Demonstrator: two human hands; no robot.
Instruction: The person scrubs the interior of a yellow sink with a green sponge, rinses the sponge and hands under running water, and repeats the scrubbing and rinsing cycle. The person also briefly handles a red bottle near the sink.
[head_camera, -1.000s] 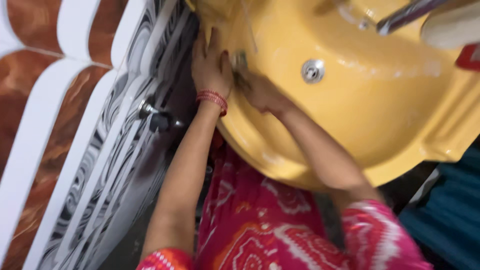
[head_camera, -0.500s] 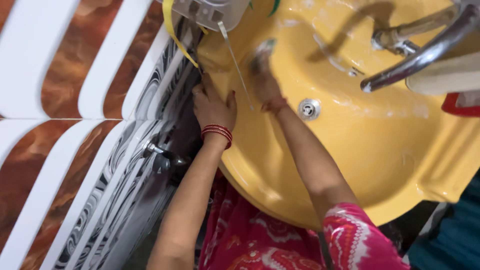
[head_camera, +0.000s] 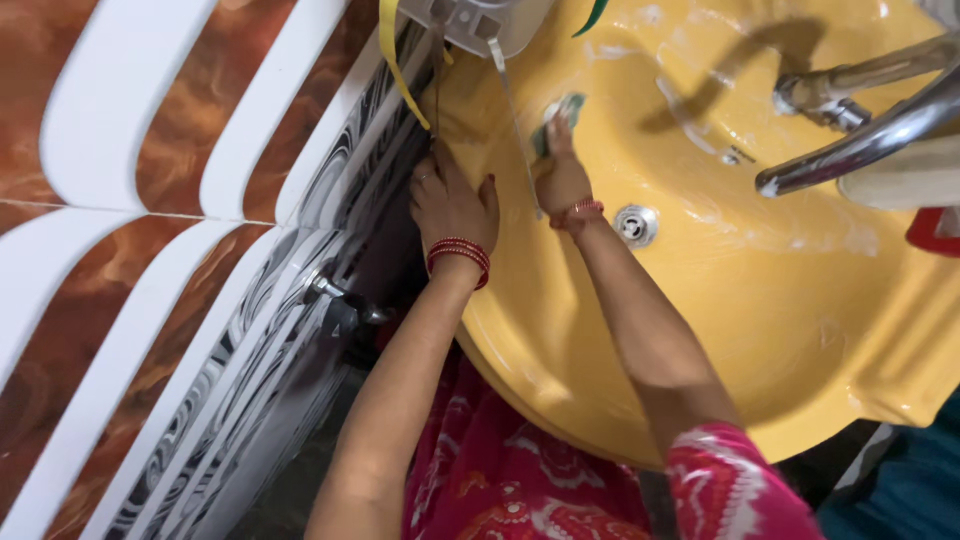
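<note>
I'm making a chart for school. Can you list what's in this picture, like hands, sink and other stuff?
left hand: flat on the sink's rim by the wall, red bangles on the wrist
right hand: inside the basin, pressing a green scrubber on the wall of the bowl
sink: yellow, wet, with soapy streaks
drain: metal, right of the right hand
tap: shiny metal, over the basin
wall: brown and white wavy tiles
clothes: pink and red pattern
</note>
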